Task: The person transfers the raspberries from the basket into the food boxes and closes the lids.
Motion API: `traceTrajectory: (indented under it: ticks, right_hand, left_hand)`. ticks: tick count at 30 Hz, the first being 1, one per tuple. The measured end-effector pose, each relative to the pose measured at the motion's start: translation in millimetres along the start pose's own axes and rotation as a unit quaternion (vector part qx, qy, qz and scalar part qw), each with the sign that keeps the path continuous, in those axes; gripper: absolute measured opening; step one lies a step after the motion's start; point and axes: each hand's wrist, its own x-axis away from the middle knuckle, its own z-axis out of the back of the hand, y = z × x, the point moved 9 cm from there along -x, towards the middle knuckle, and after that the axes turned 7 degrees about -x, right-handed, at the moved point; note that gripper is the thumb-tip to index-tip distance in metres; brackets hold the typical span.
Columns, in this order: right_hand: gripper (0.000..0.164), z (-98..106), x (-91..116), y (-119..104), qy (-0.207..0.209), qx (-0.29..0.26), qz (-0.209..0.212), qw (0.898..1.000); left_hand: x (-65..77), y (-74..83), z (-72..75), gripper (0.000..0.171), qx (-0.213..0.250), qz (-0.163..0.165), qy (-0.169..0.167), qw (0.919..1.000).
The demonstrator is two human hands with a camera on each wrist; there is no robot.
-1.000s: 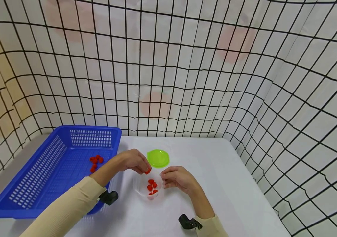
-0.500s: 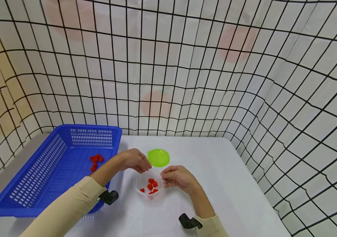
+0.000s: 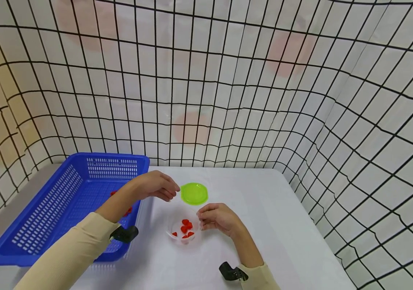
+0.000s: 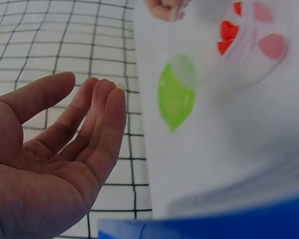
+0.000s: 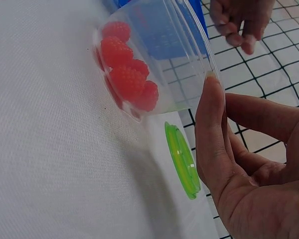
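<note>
A clear plastic container (image 5: 177,74) with several red raspberries (image 5: 128,82) in its bottom stands on the table. My right hand (image 3: 218,217) pinches its rim between thumb and fingers. Empty, my left hand (image 3: 158,186) hovers between the container and the blue basket, fingers loosely bent and apart from the thumb, as the left wrist view shows. Behind the container lies a green lid (image 3: 194,193). More raspberries (image 3: 128,211) lie in the blue basket (image 3: 66,205), partly hidden by my left forearm.
The white table (image 3: 257,209) carries the basket at its left side. A black grid net (image 3: 228,92) over white sheeting rises behind the table and along both sides. The basket's raised rim stands close to my left forearm.
A raspberry left my left hand and now lies in the container with the others. My left hand then moved up and left towards the basket. The right hand kept its hold.
</note>
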Motion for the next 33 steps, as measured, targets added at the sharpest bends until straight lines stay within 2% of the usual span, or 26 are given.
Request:
traceTrajectory:
  ticks: [3, 8, 12, 16, 21, 26, 33]
  right_hand:
    - [0.026, 0, 0, -1, 0.002, -0.001, 0.001, 1.0]
    - [0.024, -1, 0, -1, -0.001, -0.003, 0.001, 1.0]
    - [0.024, -1, 1, -1, -0.001, -0.002, 0.001, 1.0]
    - [0.023, -1, 0, -1, 0.001, -0.002, -0.001, 1.0]
    - [0.024, -1, 0, 0, -0.001, 0.0, 0.001, 1.0]
    - [0.025, 0, 0, 1, -0.003, 0.001, 0.002, 1.0]
    - [0.023, 1, 0, 0, -0.001, -0.004, 0.002, 1.0]
  left_hand:
    - [8.8, 3.5, 19.5, 0.033, 0.025, -0.017, 0.015, 0.9994]
    - [27.0, -3.1, 57.3, 0.038, 0.075, -0.022, 0.046, 0.9959]
    - [39.8, -15.9, 82.7, 0.043, 0.093, -0.023, 0.056, 0.9938]
    - [46.6, -39.8, 101.5, 0.041, 0.087, -0.013, 0.071, 0.9937]
    - [48.3, -77.5, 119.4, 0.037, 0.082, 0.026, 0.1, 0.9912]
    - [50.5, -102.5, 128.6, 0.044, 0.082, 0.051, 0.123, 0.9877]
    - [52.0, -134.6, 137.1, 0.049, 0.088, 0.115, 0.183, 0.9723]
